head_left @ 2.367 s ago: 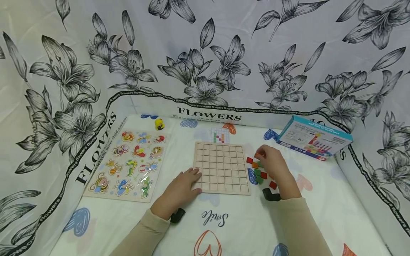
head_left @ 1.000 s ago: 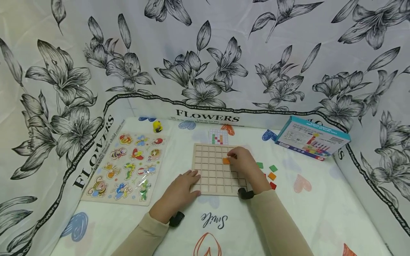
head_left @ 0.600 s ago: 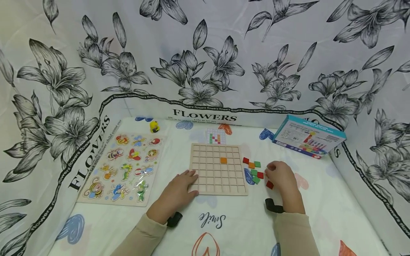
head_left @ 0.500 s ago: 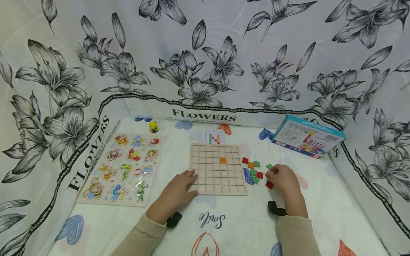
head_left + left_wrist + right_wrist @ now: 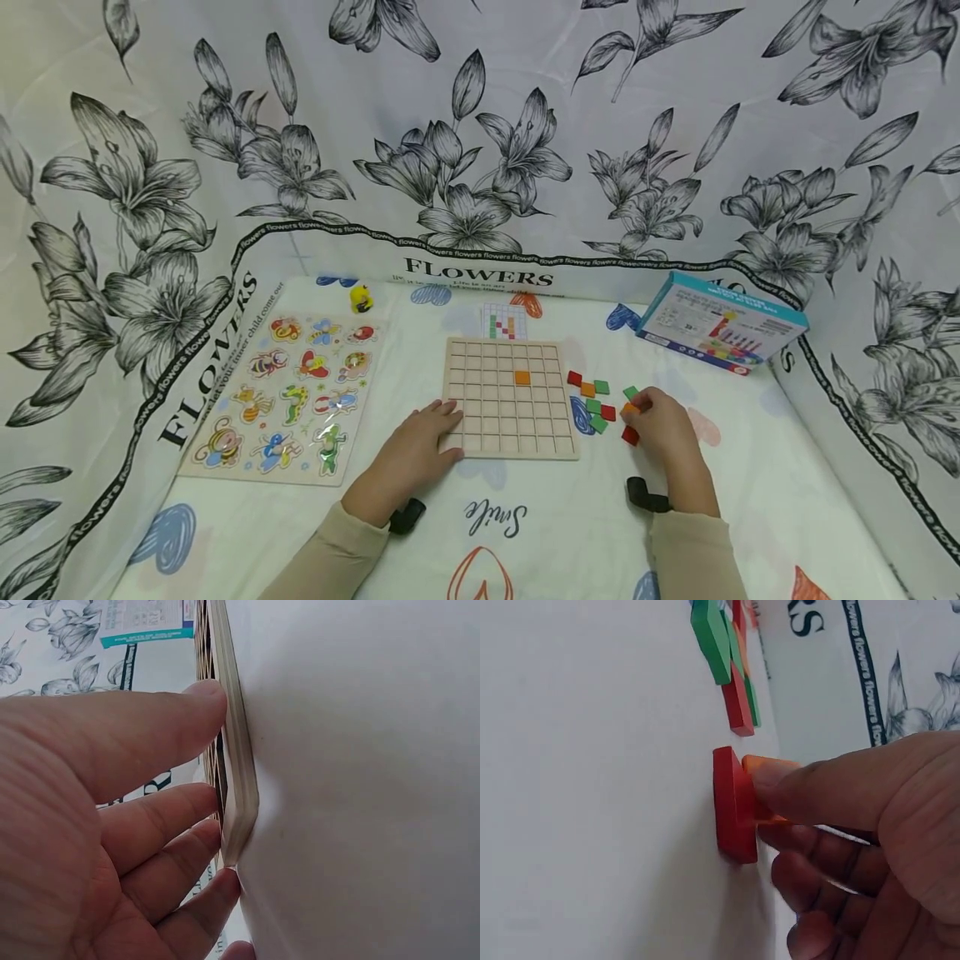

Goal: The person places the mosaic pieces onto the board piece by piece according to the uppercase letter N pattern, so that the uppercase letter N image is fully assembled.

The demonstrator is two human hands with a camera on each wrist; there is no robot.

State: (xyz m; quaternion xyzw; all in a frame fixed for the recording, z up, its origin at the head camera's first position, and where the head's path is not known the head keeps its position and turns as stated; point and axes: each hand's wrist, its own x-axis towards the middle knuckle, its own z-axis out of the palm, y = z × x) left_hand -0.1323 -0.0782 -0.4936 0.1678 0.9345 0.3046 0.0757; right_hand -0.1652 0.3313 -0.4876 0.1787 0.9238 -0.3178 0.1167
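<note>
A wooden grid board (image 5: pixel 495 432) lies flat with one orange square tile (image 5: pixel 522 378) in a cell. My left hand (image 5: pixel 416 450) rests at the board's left edge, fingers loosely extended; in the left wrist view, the fingertips meet the board's side (image 5: pixel 238 765). To the right of the board, my right hand (image 5: pixel 667 429) pinches another orange tile (image 5: pixel 754 760) between thumb and fingers. A red tile (image 5: pixel 726 806) lies right beside it, and a green tile (image 5: pixel 631 392) is just behind the fingertips. Several red, green and orange tiles (image 5: pixel 597 423) lie between this hand and the board.
A small pattern card (image 5: pixel 504 320) lies behind the board. On the left is an insect puzzle board (image 5: pixel 300 442), with a yellow toy figure (image 5: pixel 361 298) behind it. At the back right stands a teal and white box (image 5: pixel 720 325). Flowered cloth surrounds the table.
My right hand carried an orange tile to the board, left it in a cell and returned to the loose tiles. It now pinches another orange tile. My left hand stayed in place.
</note>
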